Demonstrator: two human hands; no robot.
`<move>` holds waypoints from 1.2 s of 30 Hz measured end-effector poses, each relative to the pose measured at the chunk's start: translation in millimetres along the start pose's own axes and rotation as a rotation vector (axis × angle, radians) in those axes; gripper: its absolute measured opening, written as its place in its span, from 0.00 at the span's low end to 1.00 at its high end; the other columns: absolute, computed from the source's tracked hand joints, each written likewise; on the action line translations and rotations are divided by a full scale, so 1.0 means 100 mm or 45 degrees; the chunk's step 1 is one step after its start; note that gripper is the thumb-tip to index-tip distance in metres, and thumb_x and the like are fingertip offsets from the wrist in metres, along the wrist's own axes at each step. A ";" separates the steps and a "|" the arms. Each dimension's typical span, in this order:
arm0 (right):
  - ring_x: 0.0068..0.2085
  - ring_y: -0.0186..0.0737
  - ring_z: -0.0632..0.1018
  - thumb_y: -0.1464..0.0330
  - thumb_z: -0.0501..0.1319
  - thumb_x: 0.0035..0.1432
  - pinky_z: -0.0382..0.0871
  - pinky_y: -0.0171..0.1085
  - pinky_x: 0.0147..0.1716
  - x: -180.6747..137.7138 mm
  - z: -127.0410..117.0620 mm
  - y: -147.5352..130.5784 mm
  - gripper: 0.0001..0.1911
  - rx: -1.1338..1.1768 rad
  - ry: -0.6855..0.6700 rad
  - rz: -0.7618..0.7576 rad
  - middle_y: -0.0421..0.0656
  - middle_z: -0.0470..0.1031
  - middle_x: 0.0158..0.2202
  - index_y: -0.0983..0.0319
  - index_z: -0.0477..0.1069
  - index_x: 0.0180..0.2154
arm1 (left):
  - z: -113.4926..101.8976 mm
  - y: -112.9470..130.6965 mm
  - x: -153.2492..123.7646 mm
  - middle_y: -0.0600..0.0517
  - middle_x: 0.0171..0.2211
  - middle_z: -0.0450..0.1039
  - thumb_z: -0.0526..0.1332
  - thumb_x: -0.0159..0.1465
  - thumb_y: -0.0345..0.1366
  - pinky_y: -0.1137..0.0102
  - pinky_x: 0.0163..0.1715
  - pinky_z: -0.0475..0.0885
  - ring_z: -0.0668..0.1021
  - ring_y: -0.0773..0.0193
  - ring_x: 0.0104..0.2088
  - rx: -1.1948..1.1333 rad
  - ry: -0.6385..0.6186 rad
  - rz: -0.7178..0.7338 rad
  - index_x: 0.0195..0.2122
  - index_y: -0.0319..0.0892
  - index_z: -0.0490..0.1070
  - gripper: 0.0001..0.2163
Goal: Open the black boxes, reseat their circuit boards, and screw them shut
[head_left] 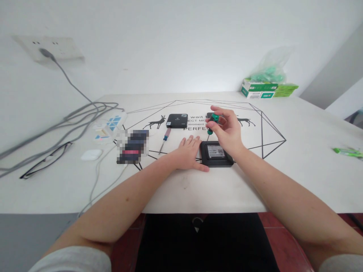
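Observation:
A small black box (216, 154) with a white label lies on the white table (181, 189) in front of me. My left hand (188, 153) lies flat beside its left edge, fingers stretched out, thumb touching the box's front corner. My right hand (227, 130) is above the box, fingers pinched on the handle of a green screwdriver (212, 122) held upright, its tip pointing down at the box's far left corner. A second black box (177, 120) sits farther back. A purple-handled screwdriver (165, 139) lies left of my left hand.
A power strip (110, 126) with grey cables (56, 124), a white earbud case (91, 154), glasses (47, 160) and a blurred-out object (132, 146) lie to the left. Green boxes and a plastic bag (265, 81) stand at the far right corner. A green item (348, 152) lies at the right edge.

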State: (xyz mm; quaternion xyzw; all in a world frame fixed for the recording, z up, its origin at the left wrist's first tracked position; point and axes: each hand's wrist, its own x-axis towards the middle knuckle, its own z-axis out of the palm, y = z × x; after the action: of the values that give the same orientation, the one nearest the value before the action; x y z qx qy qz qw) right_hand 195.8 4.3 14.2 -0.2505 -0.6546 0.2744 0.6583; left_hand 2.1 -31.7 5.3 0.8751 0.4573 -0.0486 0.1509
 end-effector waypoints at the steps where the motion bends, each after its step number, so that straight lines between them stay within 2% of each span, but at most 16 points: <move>1: 0.45 0.41 0.85 0.52 0.68 0.66 0.85 0.46 0.43 -0.01 0.00 -0.01 0.17 -0.013 -0.010 0.000 0.46 0.76 0.62 0.50 0.73 0.51 | 0.00 0.00 0.00 0.30 0.80 0.32 0.59 0.55 0.78 0.45 0.75 0.37 0.39 0.33 0.79 -0.001 0.002 0.002 0.79 0.32 0.34 0.67; 3: 0.49 0.43 0.84 0.51 0.62 0.71 0.84 0.48 0.46 -0.01 -0.02 -0.03 0.15 -0.056 -0.014 0.000 0.46 0.79 0.59 0.50 0.75 0.52 | 0.00 -0.01 0.00 0.30 0.80 0.32 0.59 0.55 0.78 0.45 0.76 0.37 0.39 0.32 0.79 -0.003 0.001 0.002 0.80 0.32 0.34 0.67; 5: 0.49 0.44 0.84 0.51 0.60 0.73 0.83 0.48 0.46 0.00 -0.04 -0.04 0.15 -0.084 -0.011 -0.004 0.45 0.82 0.52 0.50 0.76 0.51 | 0.00 0.00 0.00 0.31 0.80 0.32 0.58 0.55 0.78 0.45 0.76 0.37 0.39 0.32 0.79 -0.003 -0.001 0.001 0.80 0.32 0.34 0.67; 9: 0.43 0.40 0.81 0.51 0.63 0.70 0.81 0.42 0.39 0.03 -0.03 -0.02 0.15 -0.119 -0.026 -0.055 0.42 0.79 0.44 0.50 0.75 0.50 | -0.01 0.01 0.00 0.30 0.80 0.32 0.59 0.56 0.77 0.45 0.76 0.37 0.38 0.33 0.79 0.003 -0.004 0.000 0.79 0.30 0.33 0.67; 13: 0.36 0.35 0.74 0.51 0.71 0.63 0.78 0.39 0.37 0.05 0.01 0.02 0.18 -0.141 -0.036 -0.067 0.38 0.71 0.38 0.51 0.73 0.49 | -0.01 0.02 0.00 0.29 0.80 0.32 0.60 0.56 0.76 0.46 0.76 0.37 0.39 0.33 0.79 0.001 -0.010 -0.013 0.79 0.29 0.35 0.67; 16: 0.41 0.39 0.76 0.49 0.69 0.64 0.80 0.40 0.39 0.06 0.00 0.03 0.19 -0.107 -0.057 -0.028 0.40 0.71 0.42 0.50 0.73 0.50 | -0.02 0.02 0.00 0.29 0.80 0.33 0.59 0.55 0.77 0.45 0.75 0.37 0.39 0.33 0.79 -0.007 -0.003 -0.007 0.79 0.30 0.35 0.67; 19: 0.55 0.47 0.77 0.48 0.61 0.70 0.81 0.49 0.49 0.08 -0.04 0.02 0.16 -0.146 -0.073 -0.063 0.46 0.72 0.56 0.50 0.75 0.49 | -0.02 0.01 -0.01 0.30 0.80 0.33 0.59 0.55 0.77 0.44 0.75 0.37 0.39 0.33 0.79 -0.008 -0.007 -0.010 0.79 0.32 0.35 0.66; 21: 0.59 0.50 0.76 0.48 0.58 0.72 0.81 0.53 0.53 0.09 -0.07 0.02 0.16 -0.176 -0.096 -0.076 0.47 0.68 0.63 0.50 0.74 0.49 | -0.02 0.01 0.00 0.30 0.80 0.33 0.59 0.55 0.77 0.45 0.76 0.37 0.39 0.32 0.79 -0.002 -0.013 -0.017 0.79 0.32 0.34 0.67; 26: 0.56 0.47 0.80 0.46 0.66 0.65 0.84 0.46 0.44 0.10 -0.01 0.04 0.21 -0.108 -0.094 0.003 0.47 0.58 0.72 0.50 0.66 0.50 | -0.02 0.00 0.00 0.30 0.80 0.33 0.59 0.55 0.77 0.44 0.75 0.38 0.39 0.32 0.79 -0.001 -0.008 -0.009 0.80 0.32 0.33 0.67; 28: 0.51 0.43 0.82 0.47 0.69 0.62 0.85 0.45 0.42 0.10 0.03 0.04 0.23 -0.045 -0.062 0.042 0.47 0.60 0.71 0.50 0.64 0.49 | -0.01 0.00 0.00 0.30 0.80 0.33 0.59 0.55 0.77 0.43 0.75 0.38 0.39 0.32 0.79 -0.004 -0.003 -0.002 0.80 0.33 0.33 0.66; 32: 0.39 0.35 0.82 0.48 0.71 0.61 0.84 0.42 0.38 0.09 0.05 0.00 0.23 0.009 -0.067 0.064 0.45 0.72 0.64 0.51 0.65 0.47 | -0.02 0.01 0.00 0.29 0.80 0.33 0.59 0.56 0.76 0.45 0.76 0.37 0.39 0.33 0.79 -0.005 -0.007 -0.009 0.79 0.31 0.34 0.66; 36: 0.43 0.40 0.83 0.50 0.63 0.69 0.84 0.45 0.43 0.09 0.00 -0.05 0.15 0.021 -0.069 0.058 0.44 0.81 0.54 0.51 0.74 0.47 | -0.01 0.00 0.01 0.29 0.80 0.33 0.58 0.55 0.77 0.44 0.76 0.38 0.41 0.32 0.79 0.002 0.003 0.008 0.80 0.34 0.33 0.66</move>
State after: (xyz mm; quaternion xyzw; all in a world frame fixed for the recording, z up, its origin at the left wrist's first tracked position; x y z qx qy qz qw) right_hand 195.9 6.6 24.7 -0.2523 -0.6642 0.3013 0.6359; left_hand 2.8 -30.9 6.1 0.8767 0.4546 -0.0473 0.1499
